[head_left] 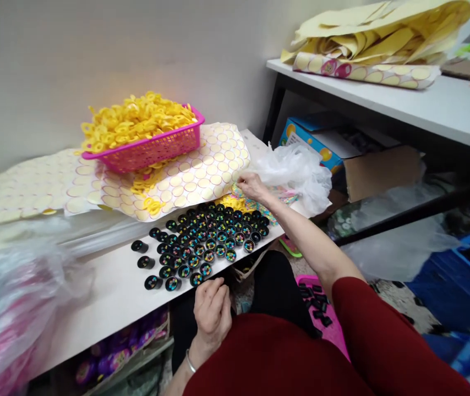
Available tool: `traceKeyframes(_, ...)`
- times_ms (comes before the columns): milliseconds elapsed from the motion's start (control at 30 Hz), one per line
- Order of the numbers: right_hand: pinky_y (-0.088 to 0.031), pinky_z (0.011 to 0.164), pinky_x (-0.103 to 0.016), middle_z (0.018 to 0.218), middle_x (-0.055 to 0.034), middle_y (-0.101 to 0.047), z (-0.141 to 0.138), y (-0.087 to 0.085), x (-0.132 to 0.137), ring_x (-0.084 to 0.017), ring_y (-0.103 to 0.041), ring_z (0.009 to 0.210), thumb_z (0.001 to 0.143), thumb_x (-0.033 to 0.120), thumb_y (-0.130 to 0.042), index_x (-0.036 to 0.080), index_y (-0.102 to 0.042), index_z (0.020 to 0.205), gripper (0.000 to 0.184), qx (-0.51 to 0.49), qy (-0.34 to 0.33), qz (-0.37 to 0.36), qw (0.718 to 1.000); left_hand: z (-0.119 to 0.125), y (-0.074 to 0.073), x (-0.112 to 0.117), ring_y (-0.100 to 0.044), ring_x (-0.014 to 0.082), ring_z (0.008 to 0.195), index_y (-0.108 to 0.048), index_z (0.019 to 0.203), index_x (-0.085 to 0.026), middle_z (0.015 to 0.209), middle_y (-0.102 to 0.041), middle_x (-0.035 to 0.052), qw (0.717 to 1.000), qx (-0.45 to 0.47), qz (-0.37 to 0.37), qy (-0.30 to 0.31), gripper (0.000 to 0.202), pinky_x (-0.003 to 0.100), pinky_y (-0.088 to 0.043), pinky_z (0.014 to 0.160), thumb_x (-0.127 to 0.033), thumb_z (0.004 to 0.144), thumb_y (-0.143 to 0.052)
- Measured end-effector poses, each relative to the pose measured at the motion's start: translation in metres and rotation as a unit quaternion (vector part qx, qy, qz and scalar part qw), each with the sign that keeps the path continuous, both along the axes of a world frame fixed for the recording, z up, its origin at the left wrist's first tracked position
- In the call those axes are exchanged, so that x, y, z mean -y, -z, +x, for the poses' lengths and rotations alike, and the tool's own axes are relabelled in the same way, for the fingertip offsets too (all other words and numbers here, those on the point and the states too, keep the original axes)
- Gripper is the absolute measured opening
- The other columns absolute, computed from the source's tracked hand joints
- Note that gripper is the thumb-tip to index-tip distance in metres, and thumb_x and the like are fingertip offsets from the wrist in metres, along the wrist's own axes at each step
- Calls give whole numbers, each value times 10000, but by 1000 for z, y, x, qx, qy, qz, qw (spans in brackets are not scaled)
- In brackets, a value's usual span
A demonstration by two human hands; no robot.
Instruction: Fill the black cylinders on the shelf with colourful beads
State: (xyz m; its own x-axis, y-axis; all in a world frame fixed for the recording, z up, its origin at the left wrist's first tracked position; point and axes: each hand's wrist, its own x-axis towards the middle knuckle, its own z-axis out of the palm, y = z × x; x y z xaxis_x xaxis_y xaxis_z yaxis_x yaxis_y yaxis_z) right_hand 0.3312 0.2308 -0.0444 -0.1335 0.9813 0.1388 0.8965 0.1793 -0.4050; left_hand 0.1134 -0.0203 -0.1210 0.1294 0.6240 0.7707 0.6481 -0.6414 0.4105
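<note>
Your right hand (252, 186) pinches, fingers together, maybe a sticker off the sheet (202, 176) behind the black cups (206, 242), so lift it slowly while your left hand (212, 311), fingers curled shut, steadies the table (107, 297) edge.

Bare white table (107, 297) left of black cups (206, 242); pink basket (144, 148) blocks behind.
</note>
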Motion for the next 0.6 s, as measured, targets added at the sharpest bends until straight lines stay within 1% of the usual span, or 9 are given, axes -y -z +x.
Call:
traceKeyframes(100, -425, 721, -252, 868, -86, -711, -7, -5, -5, -181, -606, 833, 798, 136, -455, 120, -718, 886, 278, -19, -4, 16, 1000, -4, -2, -5, -694, 231, 810, -649, 1042, -205, 895, -739, 102, 1000, -9, 12, -14, 325, 406, -602, 695, -3, 789, -618)
traceKeyframes(200, -405, 683, -263, 845, -85, -718, -11, -8, -5, -197, -609, 819, 727, 109, -499, 151, -733, 807, 251, 3, 1, -27, 1000, -9, -10, -11, -687, 222, 814, -645, 1034, -206, 893, -737, 96, 999, -18, 21, -20, 315, 397, -592, 705, -4, 793, -622)
traceKeyframes(267, -397, 669, -267, 825, -83, -718, -6, -9, -3, -203, -614, 803, 697, 96, -514, 158, -732, 771, 238, 17, 7, -60, 998, -15, -17, -18, -679, 215, 822, -645, 1045, -214, 903, -735, 87, 999, -30, 26, -27, 311, 390, -580, 717, -24, 800, -635)
traceKeyframes(300, -399, 675, -267, 812, -78, -715, -1, -9, 0, -202, -616, 800, 697, 93, -516, 156, -730, 763, 232, 10, 10, -65, 998, -19, -22, -22, -674, 215, 830, -644, 1057, -213, 911, -734, 88, 998, -38, 30, -32, 314, 388, -573, 723, -36, 798, -648)
traceKeyframes(367, -412, 707, -266, 788, -62, -703, 13, -6, 11, -195, -619, 807, 721, 104, -515, 150, -721, 759, 214, -33, 21, -49, 998, -23, -29, -32, -662, 221, 853, -642, 1085, -204, 938, -732, 99, 997, -52, 39, -36, 331, 393, -556, 746, -58, 790, -676)
traceKeyframes(400, -420, 726, -267, 779, -55, -696, 21, -3, 20, -194, -619, 815, 745, 123, -514, 148, -714, 757, 202, -64, 34, -32, 997, -24, -31, -37, -657, 225, 864, -641, 1098, -200, 952, -731, 105, 997, -57, 42, -34, 338, 398, -547, 760, -68, 790, -681)
traceKeyframes(467, -443, 766, -277, 775, -47, -684, 35, 9, 44, -192, -617, 824, 813, 206, -502, 152, -699, 765, 210, -135, 81, 15, 987, -18, -31, -45, -646, 229, 886, -641, 1117, -197, 976, -729, 112, 997, -64, 35, -17, 338, 404, -531, 789, -85, 800, -673)
traceKeyframes(533, -468, 817, -298, 818, -57, -687, 43, 28, 74, -196, -619, 850, 886, 321, -456, 159, -691, 809, 295, -202, 128, 61, 969, -4, -25, -48, -635, 239, 935, -647, 1122, -200, 999, -727, 116, 997, -70, 9, 10, 317, 407, -519, 822, -106, 819, -654)
traceKeyframes(600, -476, 911, -333, 958, -88, -703, 44, 50, 103, -212, -626, 959, 926, 424, -410, 166, -692, 906, 383, -255, 142, 100, 951, 16, -15, -47, -616, 278, 1054, -655, 1139, -194, 1085, -715, 144, 996, -86, -25, 21, 308, 440, -499, 884, -150, 835, -650)
